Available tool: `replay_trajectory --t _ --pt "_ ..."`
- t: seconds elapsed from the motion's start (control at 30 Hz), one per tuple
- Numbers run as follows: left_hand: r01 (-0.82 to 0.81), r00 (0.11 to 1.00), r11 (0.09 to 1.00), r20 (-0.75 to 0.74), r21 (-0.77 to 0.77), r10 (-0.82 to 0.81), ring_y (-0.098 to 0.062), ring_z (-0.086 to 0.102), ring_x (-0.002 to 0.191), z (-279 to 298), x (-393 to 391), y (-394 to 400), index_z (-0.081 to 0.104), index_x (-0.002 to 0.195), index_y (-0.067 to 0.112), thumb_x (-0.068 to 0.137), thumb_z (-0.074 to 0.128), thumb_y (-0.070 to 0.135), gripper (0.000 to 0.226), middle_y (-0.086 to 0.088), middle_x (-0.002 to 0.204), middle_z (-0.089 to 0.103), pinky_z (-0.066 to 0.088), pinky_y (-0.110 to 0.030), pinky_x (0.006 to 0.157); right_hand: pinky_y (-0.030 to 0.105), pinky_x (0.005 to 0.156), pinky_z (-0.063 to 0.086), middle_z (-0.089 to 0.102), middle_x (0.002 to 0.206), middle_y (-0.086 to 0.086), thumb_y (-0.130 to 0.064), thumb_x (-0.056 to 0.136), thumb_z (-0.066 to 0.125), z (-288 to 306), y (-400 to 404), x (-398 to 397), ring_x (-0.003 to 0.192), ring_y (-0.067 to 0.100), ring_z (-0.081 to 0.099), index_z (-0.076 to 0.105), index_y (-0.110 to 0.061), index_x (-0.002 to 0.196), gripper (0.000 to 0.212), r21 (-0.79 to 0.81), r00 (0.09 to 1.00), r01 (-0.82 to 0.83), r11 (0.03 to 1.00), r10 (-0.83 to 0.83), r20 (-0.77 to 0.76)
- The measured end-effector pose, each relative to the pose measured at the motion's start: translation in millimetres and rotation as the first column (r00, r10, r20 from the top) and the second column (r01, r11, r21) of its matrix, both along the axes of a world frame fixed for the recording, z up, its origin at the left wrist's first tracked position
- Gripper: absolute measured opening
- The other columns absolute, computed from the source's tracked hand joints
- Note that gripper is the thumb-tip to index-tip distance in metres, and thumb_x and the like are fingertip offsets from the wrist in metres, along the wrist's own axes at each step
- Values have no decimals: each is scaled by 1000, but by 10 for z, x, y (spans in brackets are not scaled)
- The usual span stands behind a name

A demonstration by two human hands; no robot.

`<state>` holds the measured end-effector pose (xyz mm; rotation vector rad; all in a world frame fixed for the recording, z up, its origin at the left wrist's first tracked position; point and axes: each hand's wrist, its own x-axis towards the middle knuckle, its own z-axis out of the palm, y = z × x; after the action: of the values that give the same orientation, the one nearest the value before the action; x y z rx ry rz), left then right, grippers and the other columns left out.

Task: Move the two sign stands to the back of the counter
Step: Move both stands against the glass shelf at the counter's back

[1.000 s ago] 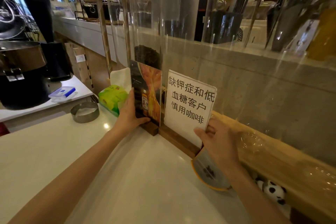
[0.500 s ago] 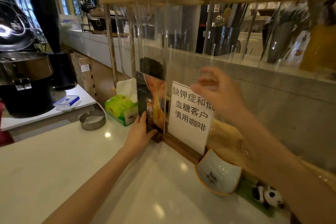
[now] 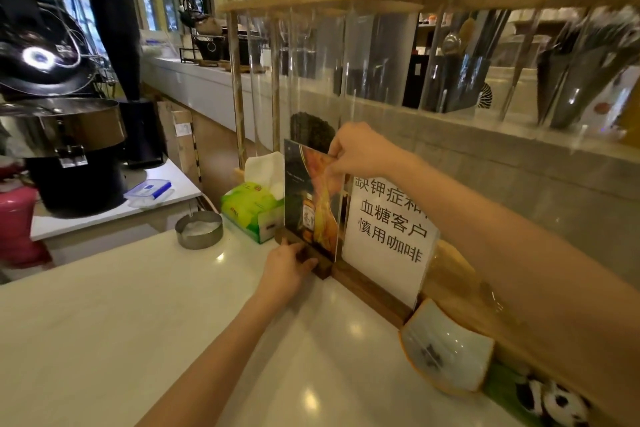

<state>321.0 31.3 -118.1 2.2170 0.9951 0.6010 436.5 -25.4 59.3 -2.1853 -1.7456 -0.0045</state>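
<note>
Wooden-based picture sign (image 3: 311, 204) gripped by both hands: left (image 3: 287, 269), right (image 3: 360, 151).

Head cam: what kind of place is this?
Most likely a café or coffee bar. A drum coffee roaster stands at the left, dark coffee beans sit in a clear dispenser behind the counter's signs, and the white sign stand has printed Chinese text mentioning coffee.

The picture sign stand (image 3: 311, 204) stands left of the text sign stand (image 3: 388, 229), tissue box (image 3: 251, 210) further left.
</note>
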Motion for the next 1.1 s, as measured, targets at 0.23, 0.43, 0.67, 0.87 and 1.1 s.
replay_trajectory --t 0.23,0.43,0.67,0.87,1.1 --pt "18 1000 1000 -7 19 -18 -28 50 115 38 73 -43 60 116 10 85 58 21 33 -15 129 49 38 -26 91 16 54 43 60 72 6 -8 76 67 -1 8 56 61 11 53 69 3 87 16 49 998 43 998 -42 -37" --pt "31 999 998 -24 58 -30 -28 50 113 17 107 -45 58 118 10 85 57 22 35 -12 124 50 39 -27 89 24 67 48 61 84 6 -11 76 68 -41 37 97 81 18 59 68 -1 92 19 88 997 60 994 -56 -49" --pt "43 998 997 -53 57 -40 -29 46 120 59 94 -57 56 121 8 89 51 23 35 -17 134 45 37 -30 98 23 63 46 64 82 7 -26 81 62 -5 -31 99 74 16 58 68 -1 94 28 43 996 70 997 -68 -56" --pt "179 980 972 -111 155 -163 -27 50 116 87 14 -149 65 111 12 87 50 15 28 -11 119 58 41 -34 96 20 69 43 64 111 6 -47 84 52 82 -438 83 94 17 57 60 -8 113 50 -41 996 62 997 -64 -54" --pt "305 944 895 -230 326 -238 -16 44 129 51 71 -399 57 124 16 90 46 20 35 -1 137 53 35 -27 107 13 57 47 73 95 9 -21 78 66 -19 -819 120 68 8 61 67 -5 101 28 94 993 112 989 -108 -43"
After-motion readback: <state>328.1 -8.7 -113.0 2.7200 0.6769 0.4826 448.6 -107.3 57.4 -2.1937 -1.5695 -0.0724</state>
